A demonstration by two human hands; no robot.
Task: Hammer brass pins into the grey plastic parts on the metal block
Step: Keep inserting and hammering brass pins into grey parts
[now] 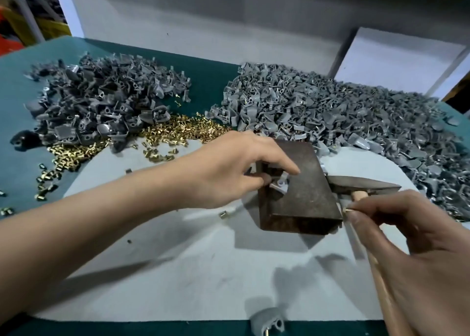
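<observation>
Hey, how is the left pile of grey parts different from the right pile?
The left pile is darker grey; the right pile is paler, bluish grey. The right pile is larger, spreading towards the table's right edge; the left pile is more compact. Both are loose heaps of small plastic parts on the green table.

No writing, label, brand mark or number can be read anywhere in view. The metal block (302,193), the hammer (363,184), the grey plastic parts (330,111) and the brass pins (178,129) show plain surfaces, as does the counter (15,101).
</observation>
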